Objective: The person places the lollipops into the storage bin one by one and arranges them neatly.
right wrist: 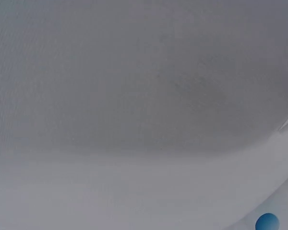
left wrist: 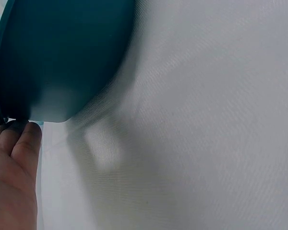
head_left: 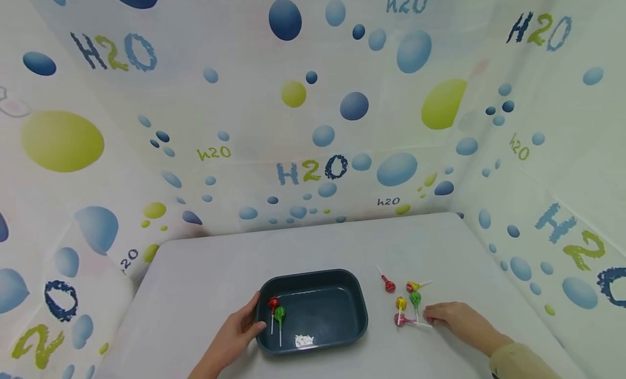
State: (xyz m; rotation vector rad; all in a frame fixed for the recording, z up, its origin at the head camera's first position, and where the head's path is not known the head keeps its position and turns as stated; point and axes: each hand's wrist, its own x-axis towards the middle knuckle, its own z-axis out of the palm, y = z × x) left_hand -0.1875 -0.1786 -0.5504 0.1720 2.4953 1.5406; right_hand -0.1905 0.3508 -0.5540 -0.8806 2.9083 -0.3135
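Note:
My left hand (head_left: 233, 335) holds the left side of a dark blue-green tray (head_left: 318, 345), thumb over the rim. In the left wrist view, the fingers (left wrist: 28, 148) touch the tray's edge (left wrist: 67, 57). Inside the tray, toward its left end, lie a red lollipop (head_left: 274, 303) and a green lollipop (head_left: 280, 315). My right hand (head_left: 459, 320) is low over the table, fingertips right beside a green lollipop (head_left: 415, 298) and a pink lollipop (head_left: 400, 320). Nothing shows in its fingers, and the right wrist view leaves it out.
Around that group lie a yellow lollipop (head_left: 401, 303), a red-and-yellow lollipop (head_left: 412, 286) and another red lollipop (head_left: 389, 285). A white cloth covers the table (head_left: 235, 265). Behind and at both sides hangs a patterned curtain (head_left: 254, 123) with bubbles and lettering.

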